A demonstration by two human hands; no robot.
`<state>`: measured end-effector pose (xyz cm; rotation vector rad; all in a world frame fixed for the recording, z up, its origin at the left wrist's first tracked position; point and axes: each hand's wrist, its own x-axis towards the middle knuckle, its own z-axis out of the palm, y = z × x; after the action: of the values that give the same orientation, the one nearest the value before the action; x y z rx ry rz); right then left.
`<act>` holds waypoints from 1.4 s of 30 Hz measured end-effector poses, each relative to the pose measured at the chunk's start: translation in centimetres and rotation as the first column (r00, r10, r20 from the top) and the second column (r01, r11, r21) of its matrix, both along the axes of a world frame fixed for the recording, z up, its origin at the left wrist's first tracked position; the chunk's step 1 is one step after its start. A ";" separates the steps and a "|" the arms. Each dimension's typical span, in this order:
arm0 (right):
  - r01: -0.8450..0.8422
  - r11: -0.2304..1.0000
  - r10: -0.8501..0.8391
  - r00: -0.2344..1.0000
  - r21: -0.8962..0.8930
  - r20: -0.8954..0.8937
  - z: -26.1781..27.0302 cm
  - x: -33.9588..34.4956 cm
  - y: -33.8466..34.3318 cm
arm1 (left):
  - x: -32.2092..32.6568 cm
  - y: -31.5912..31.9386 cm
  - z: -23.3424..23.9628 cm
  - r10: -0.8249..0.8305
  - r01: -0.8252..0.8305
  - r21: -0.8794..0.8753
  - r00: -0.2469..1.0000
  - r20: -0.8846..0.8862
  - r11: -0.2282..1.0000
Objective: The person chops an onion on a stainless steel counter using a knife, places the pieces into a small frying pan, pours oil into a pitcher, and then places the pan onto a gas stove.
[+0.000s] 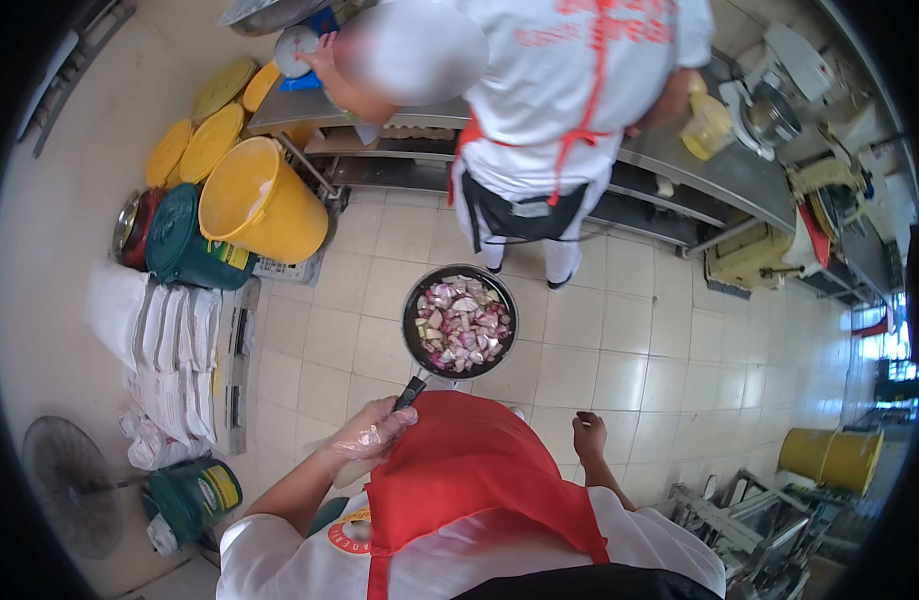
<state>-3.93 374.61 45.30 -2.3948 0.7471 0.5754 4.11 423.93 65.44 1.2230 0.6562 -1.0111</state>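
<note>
My left hand [377, 431], in a clear plastic glove, grips the black handle of a frying pan [514, 319] in front of my red apron. Chopped red onions [463, 322] fill much of the pan, which is held out above the tiled floor. My right hand [590, 435] is bare and hangs to the right of the apron, away from the pan, its fingers loosely curled. Whether it holds anything small cannot be made out.
A person [564, 97] stands ahead at a steel table [654, 169], one hand at a dial scale [297, 51]. Yellow [294, 202] and green tubs [174, 232] and stacked white sacks [178, 322] line the left. A stand mixer [752, 112] is at right, metal racks [752, 517] lower right.
</note>
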 end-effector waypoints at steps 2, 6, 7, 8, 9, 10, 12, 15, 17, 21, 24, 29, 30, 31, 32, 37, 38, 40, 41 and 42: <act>0.055 0.998 -0.056 0.998 0.007 0.029 -0.1 -6.2 -2.0 | -2.5 -2.0 0.1 -0.082 0.082 -0.027 0.997 0.013 0.996; 0.240 0.970 -0.244 0.956 0.042 0.161 1.5 -11.7 -9.8 | -3.0 -11.9 1.5 -0.178 0.182 -0.086 0.983 0.056 0.980; 0.257 0.965 -0.261 0.942 0.047 0.213 2.0 -12.4 -9.9 | -2.8 -12.6 1.6 -0.222 0.231 -0.095 0.970 0.098 0.968; 0.340 0.933 -0.359 0.904 0.118 0.233 2.6 -12.8 -9.9 | -2.2 -13.3 1.9 -0.264 0.279 -0.102 0.954 0.140 0.955; 0.404 0.900 -0.433 0.866 0.164 0.248 3.9 -13.2 -12.7 | -2.3 -16.6 1.3 -0.297 0.317 -0.120 0.941 0.162 0.941; 0.467 0.856 -0.513 0.820 0.222 0.252 4.5 -13.7 -14.6 | -1.9 -19.4 1.1 -0.336 0.361 -0.125 0.924 0.181 0.924; 0.494 0.810 -0.582 0.745 0.318 0.326 5.2 -14.3 -19.1 | -0.6 -25.2 1.4 -0.394 0.425 -0.139 0.897 0.201 0.895; 0.491 0.782 -0.622 0.660 0.385 0.421 7.6 -12.2 -25.3 | 1.3 -33.4 2.1 -0.443 0.475 -0.160 0.874 0.202 0.865; 0.460 0.794 -0.607 0.632 0.397 0.482 9.1 -10.6 -30.4 | 3.1 -39.0 1.3 -0.476 0.513 -0.180 0.854 0.212 0.840; 0.526 0.797 -0.604 0.704 0.297 0.374 8.3 -13.4 -42.3 | 7.4 -51.4 1.2 -0.530 0.594 -0.279 0.802 0.274 0.754; 0.558 0.727 -0.673 0.695 0.401 0.254 5.8 -20.7 -48.6 | 10.3 -60.6 -0.3 -0.579 0.686 -0.248 0.718 0.387 0.685; 0.838 0.449 -0.808 0.529 0.310 -0.259 6.5 -27.4 -53.5 | 14.0 -77.0 0.6 -0.591 0.760 -0.247 0.631 0.502 0.601; 0.848 0.437 -0.801 0.519 0.301 -0.298 6.4 -27.1 -54.9 | 14.8 -80.3 -0.5 -0.616 0.795 -0.194 0.576 0.537 0.574; 0.851 0.429 -0.795 0.514 0.302 -0.320 6.0 -26.5 -56.5 | 15.7 -83.7 -0.1 -0.620 0.797 -0.190 0.574 0.535 0.574; 0.853 0.424 -0.789 0.512 0.304 -0.340 5.5 -25.7 -58.5 | 16.7 -87.1 0.4 -0.621 0.798 -0.186 0.572 0.536 0.574; 0.847 0.421 -0.769 0.523 0.324 -0.369 4.5 -23.5 -72.2 | 19.4 -104.5 0.3 -0.666 0.822 -0.145 0.537 0.517 0.550; 0.840 0.430 -0.762 0.534 0.331 -0.365 4.1 -23.0 -75.3 | 20.0 -107.8 0.2 -0.677 0.821 -0.128 0.537 0.504 0.556; 0.831 0.434 -0.771 0.543 0.349 -0.333 4.2 -22.3 -83.0 | 21.0 -115.1 1.5 -0.671 0.809 -0.122 0.552 0.496 0.575; 0.825 0.440 -0.772 0.549 0.355 -0.319 4.5 -22.0 -86.8 | 21.1 -118.4 1.7 -0.654 0.792 -0.147 0.580 0.485 0.593; 0.813 0.445 -0.785 0.556 0.374 -0.275 4.7 -21.5 -91.3 | 21.5 -122.2 1.8 -0.639 0.782 -0.173 0.596 0.486 0.599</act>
<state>-25.46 283.30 50.00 -1.3175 1.4591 0.3413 25.62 301.70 67.27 1.3061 -0.4148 -1.4382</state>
